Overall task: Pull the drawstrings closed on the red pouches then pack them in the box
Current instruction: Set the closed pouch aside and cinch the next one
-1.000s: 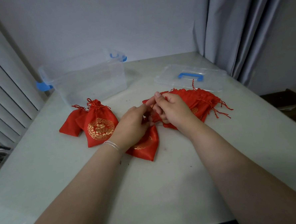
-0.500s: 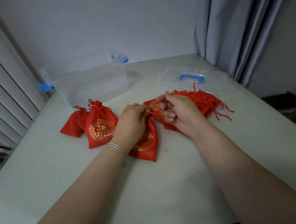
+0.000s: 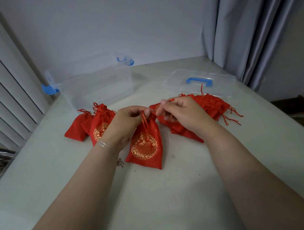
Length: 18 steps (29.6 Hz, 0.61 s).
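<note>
Pouch in hand (image 3: 146,143): lies on the table (image 3: 152,194), neck gathered between both hands, gold medallion facing up.
Left hand (image 3: 128,119): fingers curled, pinching the pouch's neck and drawstring.
Right hand (image 3: 181,111): thumb and forefinger pinch a drawstring end beside the neck.
Closed pouches (image 3: 93,124): two, just left of the left hand.
Open pouches (image 3: 209,106): heaped behind the right hand.
Box (image 3: 96,82): clear, lidless, far left.
Lid (image 3: 199,81): flat, far right.
</note>
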Motion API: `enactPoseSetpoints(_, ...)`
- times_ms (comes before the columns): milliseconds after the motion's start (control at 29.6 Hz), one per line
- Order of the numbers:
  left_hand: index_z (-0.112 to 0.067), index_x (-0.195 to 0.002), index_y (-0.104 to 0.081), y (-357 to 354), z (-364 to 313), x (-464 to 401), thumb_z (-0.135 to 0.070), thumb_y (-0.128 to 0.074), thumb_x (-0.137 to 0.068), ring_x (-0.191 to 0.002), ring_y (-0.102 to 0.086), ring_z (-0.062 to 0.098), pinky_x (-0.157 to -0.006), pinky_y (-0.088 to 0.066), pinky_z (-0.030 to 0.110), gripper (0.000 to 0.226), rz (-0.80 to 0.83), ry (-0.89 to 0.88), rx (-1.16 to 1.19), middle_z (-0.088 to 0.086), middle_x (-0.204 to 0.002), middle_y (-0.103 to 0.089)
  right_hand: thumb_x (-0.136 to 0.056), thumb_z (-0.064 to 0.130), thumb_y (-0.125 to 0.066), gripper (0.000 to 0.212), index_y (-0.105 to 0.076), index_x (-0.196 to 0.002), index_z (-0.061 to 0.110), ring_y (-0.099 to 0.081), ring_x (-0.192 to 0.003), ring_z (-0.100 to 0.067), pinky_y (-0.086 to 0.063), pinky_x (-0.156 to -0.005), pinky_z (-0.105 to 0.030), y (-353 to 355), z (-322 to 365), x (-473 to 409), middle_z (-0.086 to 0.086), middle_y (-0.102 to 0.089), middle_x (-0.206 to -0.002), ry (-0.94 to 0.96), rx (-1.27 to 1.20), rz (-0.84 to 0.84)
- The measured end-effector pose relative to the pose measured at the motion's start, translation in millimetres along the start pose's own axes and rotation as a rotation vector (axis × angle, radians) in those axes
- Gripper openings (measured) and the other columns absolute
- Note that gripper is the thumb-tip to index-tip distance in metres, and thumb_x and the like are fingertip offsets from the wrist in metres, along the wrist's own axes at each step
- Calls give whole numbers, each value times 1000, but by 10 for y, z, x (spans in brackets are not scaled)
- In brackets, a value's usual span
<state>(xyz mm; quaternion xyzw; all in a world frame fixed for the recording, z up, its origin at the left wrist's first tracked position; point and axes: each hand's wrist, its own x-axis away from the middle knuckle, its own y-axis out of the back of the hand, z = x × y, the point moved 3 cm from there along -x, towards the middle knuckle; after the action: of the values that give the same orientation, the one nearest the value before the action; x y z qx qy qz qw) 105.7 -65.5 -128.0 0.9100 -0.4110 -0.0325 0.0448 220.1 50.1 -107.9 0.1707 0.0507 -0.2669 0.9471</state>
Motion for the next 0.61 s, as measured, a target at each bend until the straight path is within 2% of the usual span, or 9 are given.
enactPoseSetpoints(68, -8, -90, -72, 27, 3, -12, -22, -66, -78, -75, -64, 15, -74, -54, 25, 19, 35, 53, 63, 8, -82, -71, -96, 26, -50, 37, -72, -66, 24, -53, -68, -18, -42, -64, -27, 0, 22, 10, -29, -64, -91, 13, 5, 19)
enactPoseSetpoints(135, -11, -87, -73, 44, -7, -17, -23, -65, -79, -78, -64, 16, -78, -53, 28, 16, 26, 53, 39, 8, -83, -71, -97, 25, -50, 37, -72, -67, 25, -53, -67, -18, -42, -62, -25, 2, 35, 12, -28, -64, -88, 27, -14, 16)
enactPoseSetpoints(237, -15, -82, -73, 40, -25, -5, -21, -65, -84, -79, -66, 16, -76, -52, 26, 10, 5, 6, -17, 7, -83, -72, -98, 25, -49, 34, -73, -73, 21, -50, -65, -19, -40, -59, -21, 13, 40, 19, -19, -58, -71, 53, -56, -3)
enactPoseSetpoints(338, -15, -84, -74, 53, -39, 4, -20, -67, -79, -82, -65, 13, -81, -52, 23, 10, 36, 10, -25, 6, -82, -72, -98, 23, -49, 33, -73, -78, 14, -52, -66, -17, -40, -59, -16, 18, 69, 44, -19, -63, -75, 96, -61, 25)
enactPoseSetpoints(440, -10, -88, -74, 84, -45, 16, -17, -69, -68, -93, -64, 21, -94, -50, 32, 22, 86, 81, 77, 12, -92, -72, -97, 21, -50, 31, -74, -80, 10, -53, -64, -5, -40, -61, -12, 5, 90, 65, 10, -67, -66, 95, -2, 88)
enactPoseSetpoints(474, -9, -88, -73, 93, -44, 16, -15, -69, -66, -94, -64, 22, -94, -51, 33, 23, 92, 97, 101, 12, -91, -72, -96, 22, -51, 30, -74, -80, 10, -53, -65, -5, -41, -61, -13, -1, 82, 67, 13, -65, -64, 80, 15, 107)
enactPoseSetpoints(575, -6, -91, -71, 93, -56, 22, -8, -70, -62, -88, -66, 22, -91, -53, 31, 29, 108, 122, 116, 11, -87, -73, -95, 26, -54, 30, -75, -78, 14, -56, -68, -10, -46, -67, -24, -6, 49, 74, -2, -70, -71, 38, 64, 168)
enactPoseSetpoints(609, -6, -91, -71, 88, -63, 26, -7, -70, -62, -86, -67, 21, -89, -54, 30, 29, 114, 114, 107, 12, -86, -72, -95, 29, -54, 31, -75, -77, 14, -56, -66, -9, -46, -67, -23, 2, 58, 80, -3, -71, -73, 34, 73, 171)
